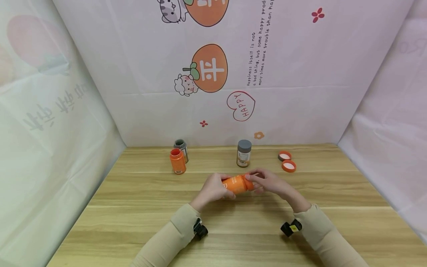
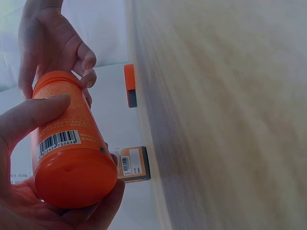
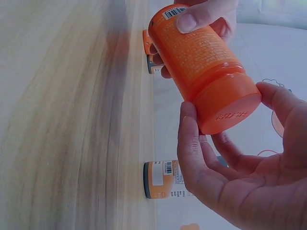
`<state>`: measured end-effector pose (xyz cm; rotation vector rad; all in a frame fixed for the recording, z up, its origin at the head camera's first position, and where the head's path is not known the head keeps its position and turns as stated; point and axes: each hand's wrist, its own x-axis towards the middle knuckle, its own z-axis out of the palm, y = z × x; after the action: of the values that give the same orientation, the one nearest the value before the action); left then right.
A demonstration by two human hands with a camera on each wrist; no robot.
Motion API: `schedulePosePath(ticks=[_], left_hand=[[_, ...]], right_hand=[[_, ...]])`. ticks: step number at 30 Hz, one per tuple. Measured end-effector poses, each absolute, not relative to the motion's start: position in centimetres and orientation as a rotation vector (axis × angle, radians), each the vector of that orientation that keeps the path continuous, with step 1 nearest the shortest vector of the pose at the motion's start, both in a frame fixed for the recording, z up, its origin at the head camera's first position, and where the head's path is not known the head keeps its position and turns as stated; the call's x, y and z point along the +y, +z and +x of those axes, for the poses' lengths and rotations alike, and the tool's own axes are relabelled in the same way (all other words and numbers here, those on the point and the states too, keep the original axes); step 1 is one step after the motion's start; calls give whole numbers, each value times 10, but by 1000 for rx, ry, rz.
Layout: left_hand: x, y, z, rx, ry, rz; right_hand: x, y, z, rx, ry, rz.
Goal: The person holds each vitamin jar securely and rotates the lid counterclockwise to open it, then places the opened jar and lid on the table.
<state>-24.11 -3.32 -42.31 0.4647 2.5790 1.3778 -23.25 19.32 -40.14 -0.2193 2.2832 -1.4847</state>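
An orange bottle (image 1: 236,184) is held tilted on its side above the table, its cap end toward the right. My left hand (image 1: 215,189) grips the body, thumb across the label near the barcode. On the orange cap (image 3: 229,103), seen in the right wrist view, the fingers and thumb of my right hand (image 1: 268,181) pinch the rim. The cap sits on the bottle's neck. In the left wrist view the bottle's base (image 2: 76,179) faces the camera.
Behind the hands stands a capped jar with a grey lid (image 1: 244,152). At the left are an uncapped orange bottle (image 1: 178,162) and an uncapped grey-necked jar (image 1: 181,148). Two loose lids, a grey-and-orange one (image 1: 284,155) and an orange one (image 1: 288,166), lie at the right.
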Motion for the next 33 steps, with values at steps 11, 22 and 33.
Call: schedulePosePath(ticks=[11, 22, 33], left_hand=[[-34, -422, -241, 2553, 1388, 434], [-34, -424, -241, 2564, 1389, 442], [-33, -424, -240, 2568, 1391, 458]], right_hand=[[198, -402, -233, 2272, -1510, -368], [204, -407, -235, 2267, -1527, -463], [208, -406, -236, 2243, -1540, -525]])
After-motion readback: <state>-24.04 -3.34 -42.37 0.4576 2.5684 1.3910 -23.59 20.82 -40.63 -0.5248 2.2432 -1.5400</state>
